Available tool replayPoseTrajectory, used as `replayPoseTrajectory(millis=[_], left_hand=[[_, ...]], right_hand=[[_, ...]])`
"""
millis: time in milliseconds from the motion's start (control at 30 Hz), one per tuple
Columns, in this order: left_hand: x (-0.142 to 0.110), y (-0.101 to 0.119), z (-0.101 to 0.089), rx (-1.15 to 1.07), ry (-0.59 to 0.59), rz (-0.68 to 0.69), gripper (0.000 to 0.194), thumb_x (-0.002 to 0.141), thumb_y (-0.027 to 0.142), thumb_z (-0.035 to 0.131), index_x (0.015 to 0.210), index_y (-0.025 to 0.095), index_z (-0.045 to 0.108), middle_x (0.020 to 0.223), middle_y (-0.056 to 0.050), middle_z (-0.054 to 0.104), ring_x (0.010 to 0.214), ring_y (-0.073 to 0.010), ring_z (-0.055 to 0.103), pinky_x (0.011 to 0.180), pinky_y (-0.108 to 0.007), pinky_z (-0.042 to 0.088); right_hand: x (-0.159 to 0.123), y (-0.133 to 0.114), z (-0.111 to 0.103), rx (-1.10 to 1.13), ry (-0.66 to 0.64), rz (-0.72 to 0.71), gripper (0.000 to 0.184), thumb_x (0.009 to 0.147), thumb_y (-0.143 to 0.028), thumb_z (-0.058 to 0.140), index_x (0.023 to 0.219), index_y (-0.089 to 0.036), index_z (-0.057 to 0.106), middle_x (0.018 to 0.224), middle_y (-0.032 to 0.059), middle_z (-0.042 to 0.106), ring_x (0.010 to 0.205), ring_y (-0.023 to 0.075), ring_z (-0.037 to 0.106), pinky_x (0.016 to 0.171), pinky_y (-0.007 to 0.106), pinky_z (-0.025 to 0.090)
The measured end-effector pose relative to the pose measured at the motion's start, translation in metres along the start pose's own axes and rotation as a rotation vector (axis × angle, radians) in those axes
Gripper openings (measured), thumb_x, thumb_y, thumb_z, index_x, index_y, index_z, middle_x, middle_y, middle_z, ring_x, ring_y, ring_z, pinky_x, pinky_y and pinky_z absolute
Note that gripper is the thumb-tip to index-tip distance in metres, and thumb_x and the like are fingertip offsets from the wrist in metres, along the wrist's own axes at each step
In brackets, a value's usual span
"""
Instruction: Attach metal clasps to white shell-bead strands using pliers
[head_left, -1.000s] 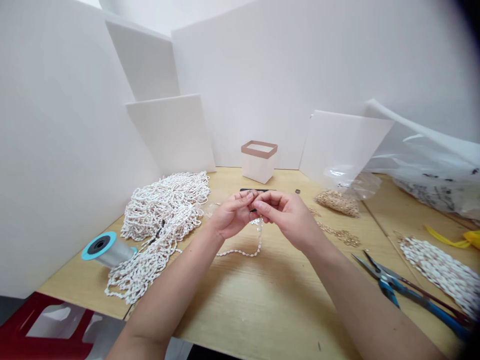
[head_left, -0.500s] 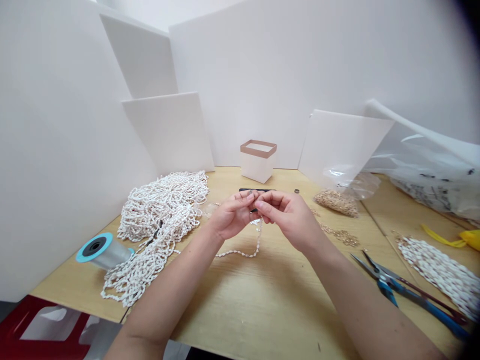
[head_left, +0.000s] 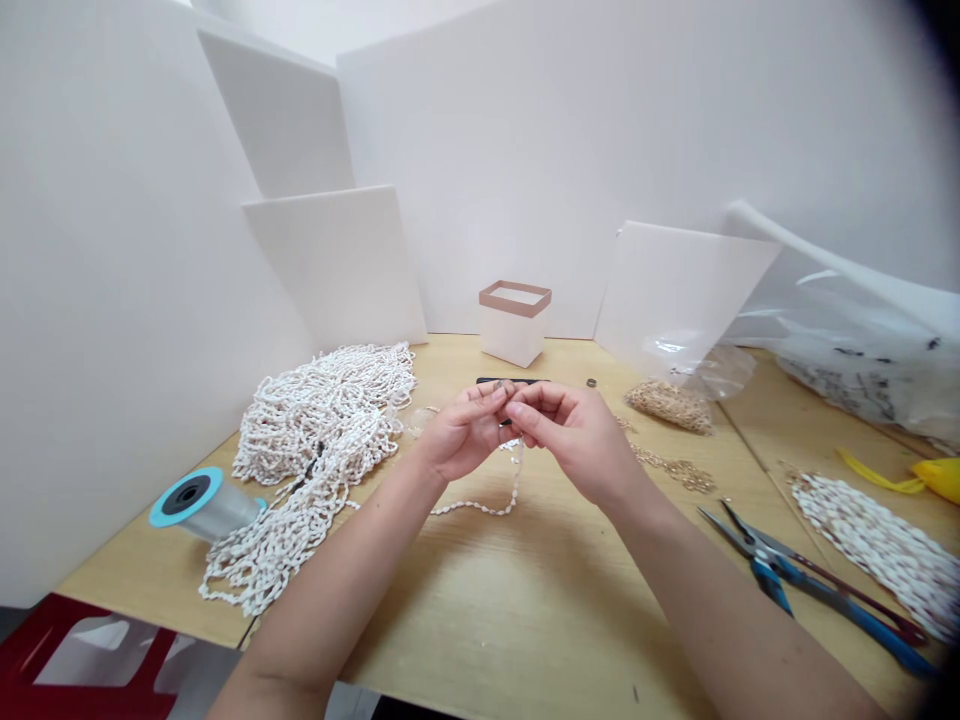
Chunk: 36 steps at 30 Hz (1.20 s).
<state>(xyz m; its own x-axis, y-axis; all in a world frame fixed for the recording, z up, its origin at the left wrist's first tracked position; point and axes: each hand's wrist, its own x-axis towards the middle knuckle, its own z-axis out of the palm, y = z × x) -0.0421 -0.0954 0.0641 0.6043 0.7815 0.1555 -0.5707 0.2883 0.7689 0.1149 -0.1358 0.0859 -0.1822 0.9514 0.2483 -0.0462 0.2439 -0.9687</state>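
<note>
My left hand and my right hand meet fingertip to fingertip above the middle of the table. Both are closed in a pinch. From beneath the fingers a strand of small white beads or shells hangs down and curves left along the tabletop. Whatever sits right between the fingertips is too small to make out; a dark ring-like bit shows at the left fingers. Behind the hands lies a flat dark object, mostly covered. To the left a large heap of similar white strands spreads over the table.
A spool of clear line lies at the left. Pliers rest at the right beside more white strands. Loose gold-coloured pieces and a bag of them lie behind. A small white box stands at the back.
Both hands hold nearly the same pose, with the right fingertips shifted very slightly left. The whole view has moved a little; the strand still hangs as before.
</note>
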Motion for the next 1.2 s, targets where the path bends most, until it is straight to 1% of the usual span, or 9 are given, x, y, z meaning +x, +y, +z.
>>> replayPoseTrajectory(millis=[167, 367, 567, 733, 933, 1067, 1200], left_hand=[[-0.0002, -0.0004, -0.0009, -0.002, -0.003, -0.001, 0.015, 0.083, 0.026, 0.078, 0.083, 0.013, 0.070, 0.085, -0.004, 0.067, 0.074, -0.0149, 0.065, 0.071, -0.029, 0.053], [-0.0002, 0.0004, 0.0009, 0.002, 0.035, 0.003, 0.019, 0.079, 0.027, 0.081, 0.082, 0.013, 0.069, 0.086, -0.004, 0.067, 0.072, -0.0143, 0.063, 0.069, -0.029, 0.053], [-0.0010, 0.0000, 0.0022, -0.016, 0.023, 0.010, 0.017, 0.081, 0.026, 0.080, 0.082, 0.013, 0.069, 0.084, -0.003, 0.064, 0.072, -0.0133, 0.061, 0.068, -0.028, 0.052], [-0.0011, 0.0002, 0.0022, -0.009, 0.034, 0.007, 0.019, 0.079, 0.027, 0.081, 0.082, 0.013, 0.068, 0.083, -0.003, 0.063, 0.073, -0.0138, 0.061, 0.068, -0.029, 0.052], [-0.0012, -0.0007, 0.0017, -0.004, 0.054, 0.011, 0.019, 0.079, 0.027, 0.081, 0.082, 0.014, 0.068, 0.087, -0.004, 0.065, 0.073, -0.0141, 0.062, 0.067, -0.028, 0.051], [-0.0015, -0.0011, 0.0019, -0.008, 0.052, 0.016, 0.019, 0.079, 0.027, 0.081, 0.082, 0.014, 0.068, 0.088, -0.004, 0.065, 0.075, -0.0137, 0.062, 0.069, -0.028, 0.051], [-0.0016, -0.0007, 0.0020, -0.010, 0.058, 0.012, 0.018, 0.080, 0.026, 0.080, 0.083, 0.014, 0.068, 0.090, -0.004, 0.065, 0.076, -0.0133, 0.061, 0.071, -0.028, 0.051]], right_hand=[[-0.0005, -0.0007, 0.0007, -0.007, 0.013, -0.004, 0.025, 0.082, -0.042, 0.075, 0.083, -0.018, 0.072, 0.069, 0.0013, 0.065, 0.061, 0.0123, 0.054, 0.059, 0.028, 0.046], [-0.0001, 0.0011, 0.0021, -0.008, 0.017, -0.011, 0.027, 0.082, -0.045, 0.074, 0.085, -0.018, 0.072, 0.072, 0.0022, 0.066, 0.064, 0.0133, 0.055, 0.061, 0.029, 0.047], [-0.0009, 0.0030, 0.0025, -0.003, 0.008, -0.022, 0.025, 0.084, -0.043, 0.074, 0.086, -0.018, 0.073, 0.075, 0.0028, 0.067, 0.065, 0.0130, 0.055, 0.062, 0.028, 0.047], [-0.0011, 0.0035, 0.0035, -0.009, 0.022, -0.015, 0.026, 0.084, -0.045, 0.073, 0.087, -0.019, 0.073, 0.082, 0.0046, 0.070, 0.069, 0.0145, 0.057, 0.064, 0.029, 0.048], [-0.0005, 0.0036, 0.0043, -0.016, 0.032, -0.022, 0.027, 0.083, -0.046, 0.073, 0.086, -0.019, 0.073, 0.080, 0.0045, 0.070, 0.069, 0.0151, 0.058, 0.064, 0.030, 0.049], [-0.0011, 0.0028, 0.0048, -0.013, 0.031, -0.016, 0.027, 0.084, -0.046, 0.073, 0.087, -0.019, 0.073, 0.084, 0.0055, 0.071, 0.071, 0.0157, 0.060, 0.065, 0.030, 0.050], [-0.0014, 0.0026, 0.0062, 0.001, 0.045, -0.020, 0.027, 0.083, -0.045, 0.073, 0.085, -0.018, 0.073, 0.081, 0.0050, 0.071, 0.071, 0.0151, 0.060, 0.065, 0.029, 0.050]])
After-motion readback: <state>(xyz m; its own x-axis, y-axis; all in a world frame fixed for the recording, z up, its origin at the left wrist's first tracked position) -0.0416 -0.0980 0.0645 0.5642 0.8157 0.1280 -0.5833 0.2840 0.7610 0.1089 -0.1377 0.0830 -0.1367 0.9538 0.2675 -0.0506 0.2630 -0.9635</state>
